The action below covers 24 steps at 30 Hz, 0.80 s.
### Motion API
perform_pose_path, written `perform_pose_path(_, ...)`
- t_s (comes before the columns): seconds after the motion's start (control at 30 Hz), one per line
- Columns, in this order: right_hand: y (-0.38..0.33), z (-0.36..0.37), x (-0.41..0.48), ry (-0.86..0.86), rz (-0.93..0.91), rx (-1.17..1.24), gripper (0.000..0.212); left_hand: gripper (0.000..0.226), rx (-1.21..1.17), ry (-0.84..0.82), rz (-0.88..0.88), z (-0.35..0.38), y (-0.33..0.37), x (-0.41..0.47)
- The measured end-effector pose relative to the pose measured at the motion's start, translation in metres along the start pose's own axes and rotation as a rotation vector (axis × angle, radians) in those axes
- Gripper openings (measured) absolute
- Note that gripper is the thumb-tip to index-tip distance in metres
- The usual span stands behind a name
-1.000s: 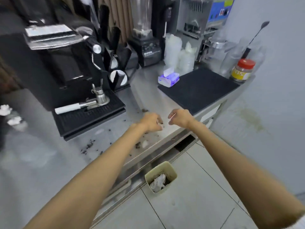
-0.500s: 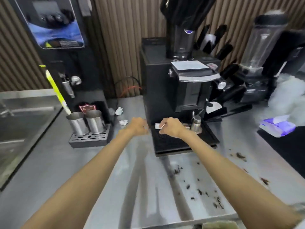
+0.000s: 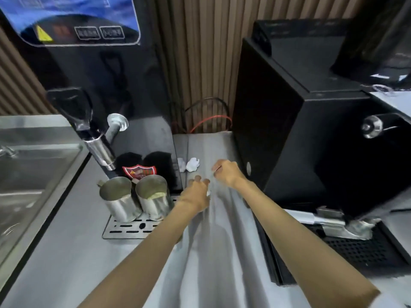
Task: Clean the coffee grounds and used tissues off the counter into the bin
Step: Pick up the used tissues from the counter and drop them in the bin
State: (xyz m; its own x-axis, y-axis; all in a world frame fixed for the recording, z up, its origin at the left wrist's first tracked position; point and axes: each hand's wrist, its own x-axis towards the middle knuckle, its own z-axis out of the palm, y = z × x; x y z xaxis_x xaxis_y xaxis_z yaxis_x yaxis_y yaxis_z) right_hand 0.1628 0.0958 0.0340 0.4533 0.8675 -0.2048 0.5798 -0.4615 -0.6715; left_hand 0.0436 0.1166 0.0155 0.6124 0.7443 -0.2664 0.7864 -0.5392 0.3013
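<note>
Tissue: a crumpled white wad [image 3: 192, 164] lies on the tabletop [image 3: 222, 252], far back in the gap between the black dispenser [image 3: 133, 85] and the black coffee machine [image 3: 289, 141].
Second wad: a smaller white lump [image 3: 181, 164] sits just left of it, against the dispenser's side. It may be only a reflection.
Left hand [image 3: 196, 193]: fingers spread and bent, gripping nothing. A white scrap [image 3: 208, 193] shows at its right edge, not in the fingers.
Right hand [image 3: 228, 175]: loosely curled, nothing visible in it.
Key relation: the wad lies just beyond the left fingertips, slightly far-left of the right hand. The left hand is nearer and in line, and the wad has no clear long axis.
Grounds and bin: not in view.
Writing: the dispenser panel has a yellow warning triangle and two boxed labels, too blurred to read. A red shield badge [image 3: 139, 172] sits behind two steel jugs [image 3: 120, 201], its text illegible.
</note>
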Motion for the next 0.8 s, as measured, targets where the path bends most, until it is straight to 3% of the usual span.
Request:
perform_pose_path(0.27,-0.013,0.037,0.077,-0.112,-0.148,-0.09,0.047,0.039,0.092,-0.005,-0.004,0.016,-0.015,0.042)
perform_pose_path(0.37,-0.02,0.055,0.09,-0.157,-0.2,-0.138,0.042,0.045,0.099,0.008,0.026,0.023,-0.019,0.043)
perform_pose_path(0.8,-0.006,0.014,0.045,0.03,-0.116,-0.211,0.034,0.036,-0.058,0.085,0.041,0.012,-0.007,0.014)
